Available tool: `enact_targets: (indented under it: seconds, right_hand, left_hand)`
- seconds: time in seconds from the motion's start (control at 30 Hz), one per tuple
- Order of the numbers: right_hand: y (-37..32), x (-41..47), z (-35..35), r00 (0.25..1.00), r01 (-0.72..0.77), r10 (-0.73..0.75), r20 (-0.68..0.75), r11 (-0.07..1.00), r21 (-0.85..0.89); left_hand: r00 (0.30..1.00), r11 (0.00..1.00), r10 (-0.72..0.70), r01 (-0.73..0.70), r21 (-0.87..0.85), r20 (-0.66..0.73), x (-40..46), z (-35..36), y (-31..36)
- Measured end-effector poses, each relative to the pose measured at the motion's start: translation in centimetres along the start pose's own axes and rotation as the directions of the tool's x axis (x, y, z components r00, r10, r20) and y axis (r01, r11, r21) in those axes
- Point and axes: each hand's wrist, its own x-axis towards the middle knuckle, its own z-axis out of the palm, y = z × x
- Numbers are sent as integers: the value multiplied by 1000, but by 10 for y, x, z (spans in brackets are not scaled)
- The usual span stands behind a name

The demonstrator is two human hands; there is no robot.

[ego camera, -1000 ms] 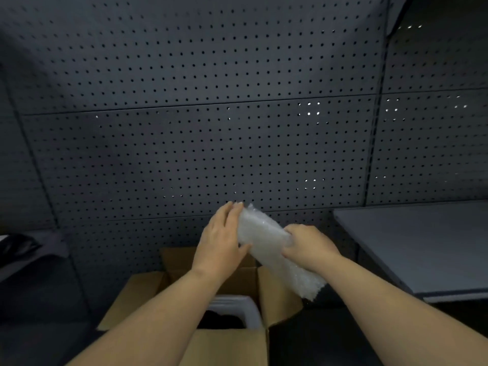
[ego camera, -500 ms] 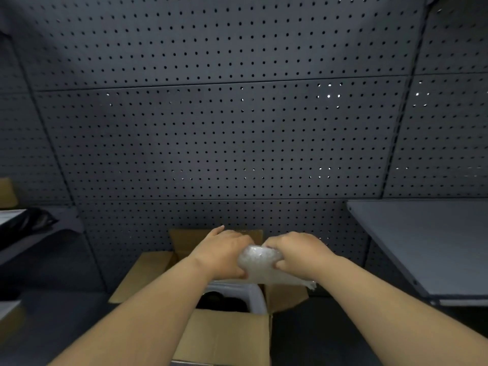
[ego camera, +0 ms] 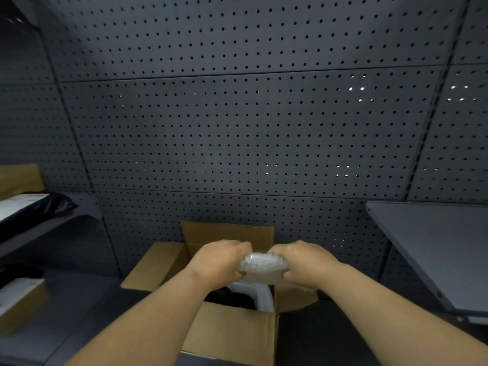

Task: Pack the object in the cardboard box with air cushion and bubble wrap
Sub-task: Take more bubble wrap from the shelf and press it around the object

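Observation:
An open cardboard box (ego camera: 232, 331) stands low in the middle with its flaps spread out. Inside it I see a white liner (ego camera: 260, 294) and something dark (ego camera: 229, 299) that I cannot make out. Just above the box opening I hold a folded wad of bubble wrap (ego camera: 261, 266). My left hand (ego camera: 219, 262) grips its left end and my right hand (ego camera: 303, 262) grips its right end, both with fingers curled over the wrap.
A dark pegboard wall (ego camera: 237, 128) rises right behind the box. A grey table (ego camera: 435, 247) juts in at the right. On the left are shelves with a black bag (ego camera: 55, 206) and cardboard boxes (ego camera: 18, 302).
Both hands have come down from in front of the pegboard to just above the box, and the bubble wrap has been squeezed from a long loose roll into a short wad.

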Motion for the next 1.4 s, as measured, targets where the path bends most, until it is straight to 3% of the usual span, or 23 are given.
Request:
enact_targets:
  seconds: [0.4, 0.63, 1.13, 1.4]
  right_hand:
    - [-35, 38, 21, 1000, -16, 16, 2, 999, 37]
    - [-54, 64, 37, 989, -144, 145, 2, 980, 135]
    - [-89, 106, 67, 956, -290, 279, 89, 945, 148]
    - [-94, 103, 75, 944, -331, 326, 56, 929, 165]
  left_hand:
    - [996, 985, -28, 42, -168, 88, -16, 18, -62]
    - [992, 962, -39, 69, -265, 118, -11, 38, -114]
    - [980, 940, 137, -83, -331, 142, -4, 77, -182]
    - [969, 919, 189, -118, -377, 158, -2, 86, -189]
